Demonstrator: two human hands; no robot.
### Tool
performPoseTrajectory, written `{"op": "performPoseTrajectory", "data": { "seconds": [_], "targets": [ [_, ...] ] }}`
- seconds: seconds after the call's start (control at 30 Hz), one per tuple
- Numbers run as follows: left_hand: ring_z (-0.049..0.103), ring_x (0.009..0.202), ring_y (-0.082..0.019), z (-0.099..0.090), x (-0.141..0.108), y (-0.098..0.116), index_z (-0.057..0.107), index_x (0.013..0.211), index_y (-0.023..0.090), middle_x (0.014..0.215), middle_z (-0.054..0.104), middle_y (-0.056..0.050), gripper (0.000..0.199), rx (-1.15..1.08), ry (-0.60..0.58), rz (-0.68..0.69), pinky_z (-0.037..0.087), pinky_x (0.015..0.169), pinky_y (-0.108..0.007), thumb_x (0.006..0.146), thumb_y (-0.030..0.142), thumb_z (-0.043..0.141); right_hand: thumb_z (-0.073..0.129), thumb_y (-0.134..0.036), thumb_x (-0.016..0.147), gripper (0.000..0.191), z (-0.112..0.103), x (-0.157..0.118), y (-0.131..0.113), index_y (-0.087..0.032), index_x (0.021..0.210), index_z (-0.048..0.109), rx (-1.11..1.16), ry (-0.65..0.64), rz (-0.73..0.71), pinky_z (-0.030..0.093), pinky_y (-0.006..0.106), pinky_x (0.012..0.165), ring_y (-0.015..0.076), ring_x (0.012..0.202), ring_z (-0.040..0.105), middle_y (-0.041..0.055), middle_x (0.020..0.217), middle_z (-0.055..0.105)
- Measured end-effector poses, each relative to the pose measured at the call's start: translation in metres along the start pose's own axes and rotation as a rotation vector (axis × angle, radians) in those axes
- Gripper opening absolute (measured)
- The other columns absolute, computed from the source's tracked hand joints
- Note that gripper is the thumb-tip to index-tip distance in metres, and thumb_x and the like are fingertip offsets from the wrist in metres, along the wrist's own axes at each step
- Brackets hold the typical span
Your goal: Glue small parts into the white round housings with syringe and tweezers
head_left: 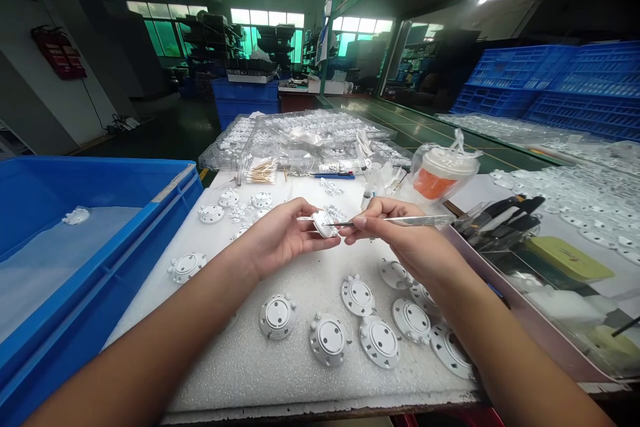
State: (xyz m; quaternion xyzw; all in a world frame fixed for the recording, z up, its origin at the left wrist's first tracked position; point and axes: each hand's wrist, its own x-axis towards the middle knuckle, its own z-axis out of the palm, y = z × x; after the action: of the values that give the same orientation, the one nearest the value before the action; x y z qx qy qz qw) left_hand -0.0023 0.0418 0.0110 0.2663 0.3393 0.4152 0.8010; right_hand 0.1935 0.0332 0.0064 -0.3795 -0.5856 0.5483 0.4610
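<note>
My left hand grips a small round white plastic part by its edge, tilted above the white foam sheet. In my right hand is a pair of metal tweezers, held between thumb and fingers. The tweezers' tip reaches the face of the part; whether it pinches anything there is too small to tell. Below my hands lie several similar white discs with dark round spots and notched rims. Beyond them are small loose white pieces.
A blue bin stands at left with one white part inside. Cotton swabs, clear trays of parts and a bagged white tub sit behind. To the right are a tool box and stacked blue crates.
</note>
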Motion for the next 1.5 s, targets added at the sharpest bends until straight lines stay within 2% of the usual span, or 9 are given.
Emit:
{"op": "performPoseTrajectory", "data": {
  "seconds": [0.13,0.3,0.4,0.6,0.67,0.83,1.07,1.3,1.5],
  "targets": [
    [0.069,0.084,-0.024,-0.003,0.003,0.002,0.056,0.100,0.005,0.100,0.066,-0.020,0.022,-0.068,0.122,0.109,0.062,0.079,-0.038,0.078,0.004,0.052,0.080,-0.031,0.076,0.022,-0.008,-0.002,-0.005,-0.017,0.073,0.063,-0.116,-0.072,0.004,0.056,0.030,0.074,0.0187,0.075,0.072,0.0046,0.075,0.075],
    [0.067,0.081,-0.020,-0.006,0.005,0.010,0.048,0.095,0.010,0.093,0.061,-0.015,0.015,-0.153,0.268,0.195,0.063,0.079,-0.037,0.080,0.005,0.050,0.073,-0.029,0.082,0.017,-0.014,-0.005,-0.010,-0.016,0.089,0.065,-0.450,-0.429,0.017,0.053,0.028,0.077,0.0185,0.088,0.069,0.0061,0.094,0.074],
    [0.066,0.082,-0.022,-0.005,0.006,0.012,0.049,0.093,0.008,0.093,0.060,-0.016,0.014,-0.171,0.273,0.188,0.063,0.078,-0.038,0.080,0.005,0.050,0.066,-0.024,0.086,0.010,-0.013,-0.005,-0.008,-0.016,0.089,0.062,-0.611,-0.535,-0.034,0.052,0.027,0.074,0.0164,0.083,0.067,0.0049,0.091,0.072],
    [0.066,0.083,-0.024,-0.007,0.006,0.009,0.050,0.091,0.008,0.093,0.061,-0.018,0.014,-0.183,0.258,0.153,0.064,0.074,-0.039,0.078,0.004,0.051,0.060,-0.022,0.090,0.006,-0.007,-0.008,-0.008,-0.017,0.088,0.058,-0.748,-0.484,-0.179,0.049,0.024,0.074,0.0143,0.080,0.064,0.0025,0.088,0.069],
    [0.066,0.083,-0.024,-0.008,0.006,0.010,0.050,0.092,0.008,0.092,0.062,-0.018,0.014,-0.186,0.245,0.147,0.063,0.074,-0.039,0.078,0.004,0.051,0.058,-0.019,0.089,0.002,-0.005,-0.009,-0.006,-0.018,0.088,0.057,-0.767,-0.508,-0.161,0.047,0.023,0.069,0.0134,0.076,0.061,0.0010,0.085,0.066],
    [0.067,0.081,-0.025,-0.007,0.005,0.011,0.051,0.091,0.007,0.087,0.063,-0.019,0.014,-0.182,0.223,0.122,0.063,0.072,-0.037,0.078,0.005,0.050,0.056,-0.012,0.086,0.009,-0.001,-0.009,-0.002,-0.019,0.082,0.051,-0.805,-0.525,-0.100,0.034,0.022,0.053,0.0101,0.059,0.045,-0.0050,0.068,0.051],
    [0.067,0.073,-0.022,-0.007,0.005,0.010,0.053,0.088,0.008,0.084,0.064,-0.017,0.011,-0.170,0.217,0.127,0.063,0.074,-0.039,0.077,0.004,0.049,0.055,-0.009,0.085,0.011,-0.003,-0.012,-0.001,-0.019,0.084,0.050,-0.798,-0.547,-0.105,0.039,0.022,0.060,0.0108,0.067,0.051,-0.0036,0.077,0.058],
    [0.068,0.075,-0.022,-0.006,0.005,0.010,0.053,0.089,0.008,0.084,0.064,-0.017,0.013,-0.166,0.225,0.126,0.063,0.075,-0.039,0.077,0.004,0.050,0.056,-0.008,0.083,0.013,-0.001,-0.013,-0.002,-0.019,0.083,0.049,-0.856,-0.550,-0.089,0.038,0.022,0.059,0.0115,0.066,0.052,-0.0034,0.077,0.057],
    [0.067,0.071,-0.021,-0.006,0.005,0.009,0.052,0.089,0.008,0.081,0.063,-0.014,0.014,-0.165,0.231,0.125,0.063,0.072,-0.039,0.076,0.004,0.050,0.055,-0.011,0.086,0.010,0.001,-0.015,-0.004,-0.019,0.083,0.049,-0.944,-0.568,-0.142,0.036,0.023,0.059,0.0117,0.066,0.051,-0.0023,0.079,0.058]
  ]
}}
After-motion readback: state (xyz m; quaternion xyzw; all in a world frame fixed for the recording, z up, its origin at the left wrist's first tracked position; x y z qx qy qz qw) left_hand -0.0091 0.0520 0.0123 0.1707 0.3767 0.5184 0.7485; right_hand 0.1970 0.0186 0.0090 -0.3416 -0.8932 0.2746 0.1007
